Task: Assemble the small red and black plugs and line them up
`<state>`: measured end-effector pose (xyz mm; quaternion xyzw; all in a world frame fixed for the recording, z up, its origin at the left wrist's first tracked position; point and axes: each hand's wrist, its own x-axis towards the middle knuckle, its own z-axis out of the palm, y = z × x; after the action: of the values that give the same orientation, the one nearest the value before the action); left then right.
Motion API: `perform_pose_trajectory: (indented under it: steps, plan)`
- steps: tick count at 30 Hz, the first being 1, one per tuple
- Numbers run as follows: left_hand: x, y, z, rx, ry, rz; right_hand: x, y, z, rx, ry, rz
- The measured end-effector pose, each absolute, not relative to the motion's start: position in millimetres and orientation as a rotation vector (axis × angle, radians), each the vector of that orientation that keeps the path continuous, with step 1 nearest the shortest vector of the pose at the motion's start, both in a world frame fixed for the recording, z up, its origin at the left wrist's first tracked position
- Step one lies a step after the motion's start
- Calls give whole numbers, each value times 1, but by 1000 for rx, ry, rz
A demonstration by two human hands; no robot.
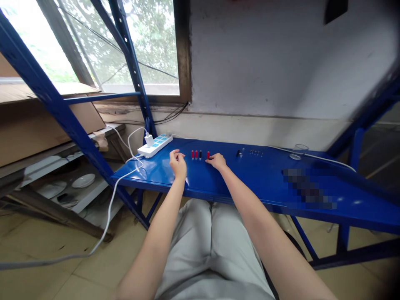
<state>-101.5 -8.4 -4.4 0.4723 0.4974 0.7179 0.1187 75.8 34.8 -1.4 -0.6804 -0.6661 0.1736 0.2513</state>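
While the left hand (178, 162) hovers over the near edge of a glossy blue table (265, 179), fingers curled inward and any contents impossible to tell, the right hand (216, 160) pinches a small red cylinder (208, 154) between thumb and fingertips near the middle of the surface. Just to its left, a neat row of slim, straight-sided pieces, two red tubes (194, 155) and one black tube (200, 155), each shows a paler lower end; whether they stand or lie is too small to tell. Good handling here would probably mean a light grip, since smooth barrels on slick paint could skid or roll, with the wrist lifted so that the knuckles clear the row and the spacing and alignment stay even. To the right of the right hand, a black piece (238, 153) sits near a scatter of tiny beadlike parts (256, 153), with a clear glass tumbler (298, 152) farther along. A white plastic power strip (155, 146), its sockets set in pale blue panels, occupies the left end, trailing a soft white cord (113, 196) toward the tiled floor (62, 283).
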Motion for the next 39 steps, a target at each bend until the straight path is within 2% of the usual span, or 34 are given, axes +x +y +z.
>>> perform_pose_trajectory:
  steps: [5,9,12,18,29,32,39]
  plan:
    - [-100,-10,-3,1523,1476,2130,95,7,3,-1782,-1870,315]
    - [-84,-17,0,1892,1373,2066,129,-24,3,-1673,-1728,207]
    - [-56,-31,-1,2201,1212,1893,158,-40,1,-1696,-1609,193]
    - [20,-38,-1,2652,863,1247,204,-37,-3,-1807,-1477,217]
    - [104,41,-1,2499,1409,729,221,27,-13,-2054,-1501,252]
    - [106,50,-7,2516,1435,686,219,33,-14,-2076,-1510,188]
    - [101,55,-5,2632,1418,881,213,44,-12,-2167,-1418,171]
